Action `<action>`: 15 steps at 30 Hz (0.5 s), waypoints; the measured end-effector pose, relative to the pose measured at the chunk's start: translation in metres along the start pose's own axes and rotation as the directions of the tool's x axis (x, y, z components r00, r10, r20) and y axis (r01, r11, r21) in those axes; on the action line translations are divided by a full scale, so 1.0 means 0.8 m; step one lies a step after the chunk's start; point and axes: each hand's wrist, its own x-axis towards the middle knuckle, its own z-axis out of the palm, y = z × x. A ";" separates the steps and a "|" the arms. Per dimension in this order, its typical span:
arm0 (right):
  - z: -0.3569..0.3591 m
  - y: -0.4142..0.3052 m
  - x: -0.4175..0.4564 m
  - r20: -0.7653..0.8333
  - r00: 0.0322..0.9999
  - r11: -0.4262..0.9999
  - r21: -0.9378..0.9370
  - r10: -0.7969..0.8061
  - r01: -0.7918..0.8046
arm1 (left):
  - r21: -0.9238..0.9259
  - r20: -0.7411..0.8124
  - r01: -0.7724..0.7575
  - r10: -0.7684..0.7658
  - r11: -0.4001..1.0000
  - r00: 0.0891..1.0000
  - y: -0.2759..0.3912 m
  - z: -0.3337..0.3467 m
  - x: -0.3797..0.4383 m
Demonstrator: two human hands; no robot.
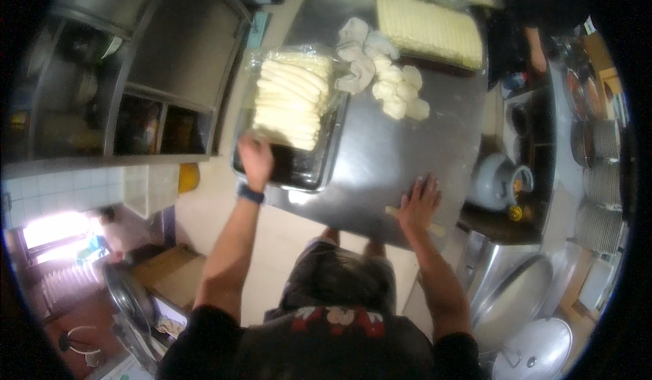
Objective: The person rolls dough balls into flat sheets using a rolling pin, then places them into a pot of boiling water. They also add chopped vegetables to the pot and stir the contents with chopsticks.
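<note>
My left hand [256, 158] is at the left rim of a dark tray [326, 166], beside the lower end of a stack of pale dough strips [290, 105]; its fingers are blurred and I cannot tell if they hold anything. Near the front edge of the metal table [397, 145], my right hand [420, 201] lies palm down with fingers spread over a thin pale stick or dough strip [437, 229], whose ends show on both sides. Flattened pale dough pieces [400, 92] lie mid-table, next to a crumpled whitish cloth [356, 59].
A second tray of pale strips in a row [430, 31] stands at the back right. Plastic wrap [310, 51] surrounds the left stack. A gas cylinder [494, 181] stands right of the table. Another person's arm [535, 51] shows at upper right, near stacked plates [601, 186]. A cabinet [178, 49] stands at left.
</note>
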 end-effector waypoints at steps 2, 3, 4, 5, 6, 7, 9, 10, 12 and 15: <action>0.000 -0.006 0.012 0.043 0.999 0.999 0.049 -0.015 0.012 | 0.114 0.185 0.167 -0.186 0.979 0.965 -0.052 0.004 0.044; 0.002 -0.014 0.015 0.019 0.999 0.998 0.046 -0.043 0.043 | 0.061 0.176 0.003 -0.013 0.998 0.984 -0.061 0.007 0.047; 0.005 -0.027 0.015 -0.003 0.998 0.997 0.038 -0.061 0.061 | 0.091 0.188 0.042 -0.059 0.995 0.980 -0.046 0.010 0.047; 0.005 -0.034 0.016 -0.024 0.997 0.996 0.030 -0.079 0.079 | 0.123 0.200 0.080 -0.103 0.989 0.974 -0.030 0.012 0.047; -0.002 -0.042 0.031 -0.017 0.997 0.994 0.077 -0.081 0.082 | 0.133 0.149 0.101 -0.121 0.986 0.981 -0.028 0.014 0.058; -0.007 -0.042 0.026 0.020 0.997 0.990 0.118 -0.075 0.072 | 0.152 0.125 0.131 -0.150 0.980 0.981 -0.037 0.017 0.052; -0.012 -0.045 0.022 0.011 0.996 0.981 0.174 -0.084 0.081 | 0.139 0.091 0.167 -0.180 0.976 0.979 -0.038 0.017 0.052; -0.008 -0.044 0.017 -0.020 0.995 0.978 0.183 -0.095 0.097 | 0.113 0.094 0.180 -0.191 0.977 0.977 -0.027 0.013 0.042; -0.005 -0.039 0.004 -0.048 0.993 0.972 0.205 -0.105 0.113 | 0.066 0.139 0.264 -0.271 0.962 0.952 0.008 0.004 0.024; -0.009 -0.029 0.000 -0.110 0.983 0.930 0.322 -0.147 0.176 | -0.213 0.169 0.367 -0.336 0.906 0.927 0.037 0.005 -0.012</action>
